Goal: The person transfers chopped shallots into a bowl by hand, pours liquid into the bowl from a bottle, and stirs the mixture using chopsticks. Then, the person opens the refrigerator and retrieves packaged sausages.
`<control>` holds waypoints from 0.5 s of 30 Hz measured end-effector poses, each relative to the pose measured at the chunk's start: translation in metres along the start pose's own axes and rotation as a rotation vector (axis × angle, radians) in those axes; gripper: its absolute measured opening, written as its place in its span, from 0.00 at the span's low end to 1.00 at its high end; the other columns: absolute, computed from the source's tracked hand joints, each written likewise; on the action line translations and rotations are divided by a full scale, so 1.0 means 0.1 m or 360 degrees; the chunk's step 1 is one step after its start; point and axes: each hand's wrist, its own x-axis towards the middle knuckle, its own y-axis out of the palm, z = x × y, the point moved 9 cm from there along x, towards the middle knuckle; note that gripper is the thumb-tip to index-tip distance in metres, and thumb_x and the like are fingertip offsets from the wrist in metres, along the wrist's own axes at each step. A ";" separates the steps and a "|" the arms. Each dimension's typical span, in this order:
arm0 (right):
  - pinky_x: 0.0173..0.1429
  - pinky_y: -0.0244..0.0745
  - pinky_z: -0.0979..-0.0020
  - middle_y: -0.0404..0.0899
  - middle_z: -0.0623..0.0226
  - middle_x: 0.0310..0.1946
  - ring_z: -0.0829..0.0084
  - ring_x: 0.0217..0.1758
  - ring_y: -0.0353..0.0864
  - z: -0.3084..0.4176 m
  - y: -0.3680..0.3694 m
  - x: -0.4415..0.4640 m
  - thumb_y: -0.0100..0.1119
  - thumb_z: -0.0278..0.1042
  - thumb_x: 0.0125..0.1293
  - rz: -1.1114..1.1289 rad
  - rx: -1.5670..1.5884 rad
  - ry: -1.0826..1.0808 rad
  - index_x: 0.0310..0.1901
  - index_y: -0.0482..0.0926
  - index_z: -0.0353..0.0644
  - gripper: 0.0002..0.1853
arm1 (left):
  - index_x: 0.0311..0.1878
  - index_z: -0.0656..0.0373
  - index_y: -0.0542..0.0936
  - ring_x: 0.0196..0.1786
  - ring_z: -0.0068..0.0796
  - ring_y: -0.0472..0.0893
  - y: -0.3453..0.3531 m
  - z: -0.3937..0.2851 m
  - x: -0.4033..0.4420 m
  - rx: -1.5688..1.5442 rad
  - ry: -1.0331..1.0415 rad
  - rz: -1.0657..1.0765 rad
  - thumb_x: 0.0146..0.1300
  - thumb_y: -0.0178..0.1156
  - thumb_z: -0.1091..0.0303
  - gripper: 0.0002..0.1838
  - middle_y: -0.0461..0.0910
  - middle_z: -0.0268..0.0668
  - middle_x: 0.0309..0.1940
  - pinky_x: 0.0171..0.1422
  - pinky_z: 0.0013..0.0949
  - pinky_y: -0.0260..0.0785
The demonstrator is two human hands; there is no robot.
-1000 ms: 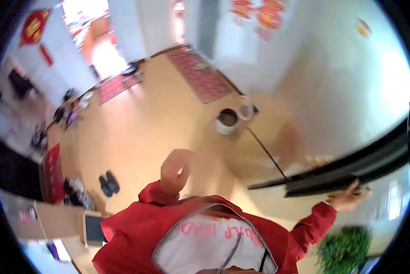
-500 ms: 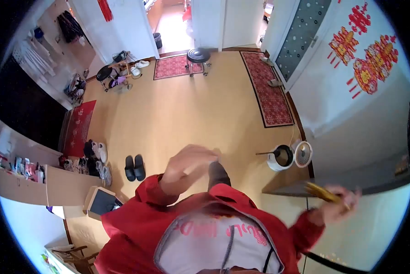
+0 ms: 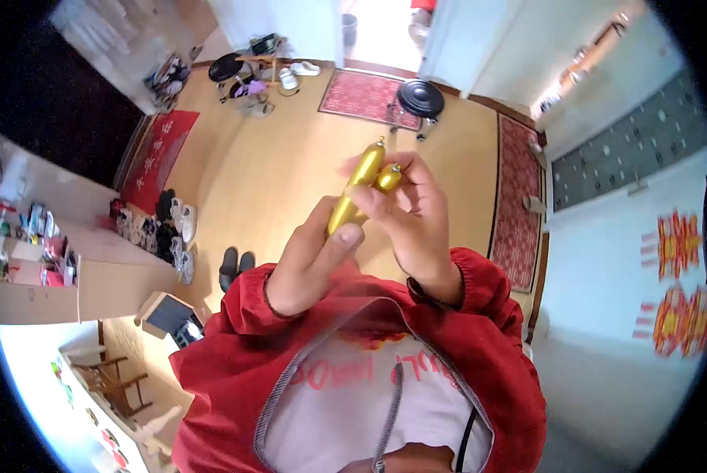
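Two shiny gold tube-like objects with small metal tips are held in front of my chest. The longer gold tube (image 3: 364, 173) slants up to the right, its lower end between the fingers and thumb of my left hand (image 3: 308, 256). Beside it, the shorter-looking gold tube (image 3: 387, 179) is in the curled fingers of my right hand (image 3: 418, 225), which also touches the longer one. The lower part of the second tube is hidden behind my right fingers. Both hands are close together.
A round black stool (image 3: 421, 99) stands by a red mat (image 3: 369, 96) ahead. A long patterned rug (image 3: 517, 201) lies at the right wall. Dark slippers (image 3: 229, 270), shoes (image 3: 182, 222), a cabinet (image 3: 121, 288) and an open box (image 3: 172, 315) are at the left.
My right hand has come in from the far right with the gold objects and met my left hand at the centre. My left hand now grips one. The view has turned to the right.
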 end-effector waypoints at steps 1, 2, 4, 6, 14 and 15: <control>0.55 0.78 0.70 0.80 0.57 0.47 0.71 0.52 0.81 -0.13 -0.05 0.34 0.64 0.21 0.65 0.0077 -0.0009 0.0052 0.51 0.71 0.33 0.16 | 0.60 0.65 0.66 0.34 0.18 0.67 -0.17 -0.02 0.27 0.0150 0.0009 -0.0063 0.77 0.46 0.53 0.23 0.69 0.30 0.34 0.40 0.23 0.63; 0.55 0.78 0.70 0.80 0.57 0.47 0.71 0.52 0.81 -0.24 -0.12 0.67 0.64 0.21 0.65 0.0146 -0.0016 0.0098 0.51 0.71 0.33 0.16 | 0.59 0.65 0.66 0.35 0.18 0.65 -0.36 -0.01 0.55 0.0304 0.0011 -0.0117 0.77 0.45 0.49 0.25 0.68 0.30 0.34 0.41 0.23 0.62; 0.54 0.78 0.70 0.79 0.58 0.48 0.69 0.52 0.81 -0.41 -0.20 1.31 0.61 0.21 0.66 0.0263 0.0041 0.0090 0.51 0.73 0.33 0.14 | 0.60 0.65 0.68 0.38 0.22 0.73 -0.70 -0.03 1.10 0.0338 0.0218 -0.0143 0.77 0.44 0.56 0.21 0.73 0.34 0.38 0.44 0.27 0.67; 0.56 0.77 0.67 0.78 0.58 0.49 0.68 0.53 0.80 -0.49 -0.31 1.95 0.60 0.22 0.67 0.0251 0.0077 0.0022 0.53 0.73 0.33 0.14 | 0.59 0.64 0.69 0.39 0.24 0.76 -1.02 -0.15 1.67 0.0245 0.0345 -0.0143 0.78 0.42 0.59 0.19 0.75 0.35 0.40 0.45 0.29 0.69; 0.43 0.73 0.71 0.72 0.64 0.39 0.75 0.41 0.72 -0.57 -1.00 4.32 0.52 0.41 0.75 0.0332 0.0647 -0.0023 0.60 0.69 0.38 0.19 | 0.46 0.59 0.68 0.23 0.18 0.67 -2.12 0.15 4.15 -0.0182 -0.0046 -0.0344 0.78 0.41 0.49 0.20 0.69 0.32 0.26 0.29 0.23 0.61; 0.38 0.73 0.73 0.71 0.65 0.37 0.77 0.38 0.71 -0.63 -1.08 4.57 0.52 0.42 0.75 0.0335 0.0818 0.0144 0.61 0.69 0.38 0.20 | 0.46 0.59 0.68 0.23 0.19 0.67 -2.22 0.14 4.49 -0.0160 0.0015 -0.0332 0.78 0.41 0.49 0.20 0.70 0.32 0.27 0.29 0.23 0.61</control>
